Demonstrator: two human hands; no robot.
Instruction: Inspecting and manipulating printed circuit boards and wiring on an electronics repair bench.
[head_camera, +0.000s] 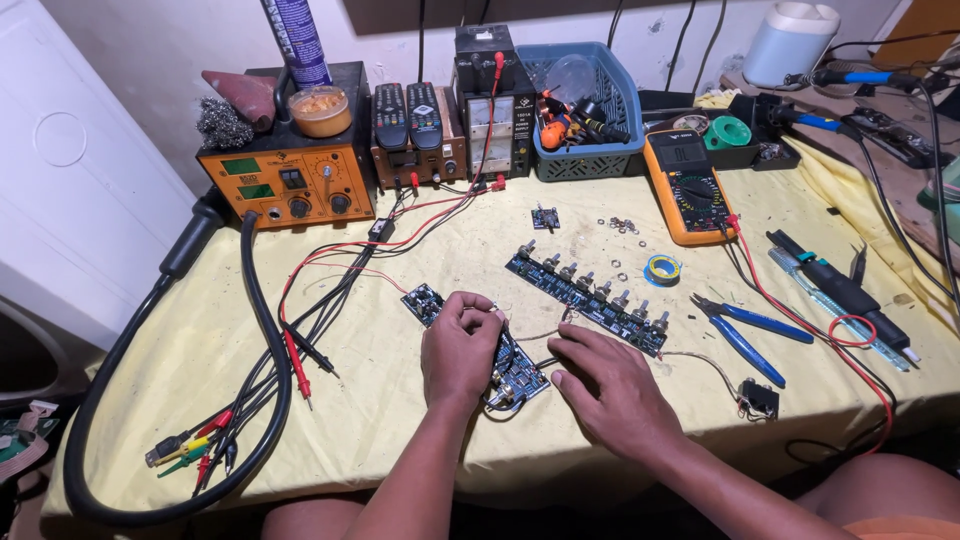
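Yellow cloth covers the tabletop. I see my left hand curled down on the small circuit board, fingers gripping its top to pin it flat. My right hand lies flat and spread just beside that board, holding nothing, bracing. Long knob board sits behind; blue pliers and the multimeter lie right, within reach.
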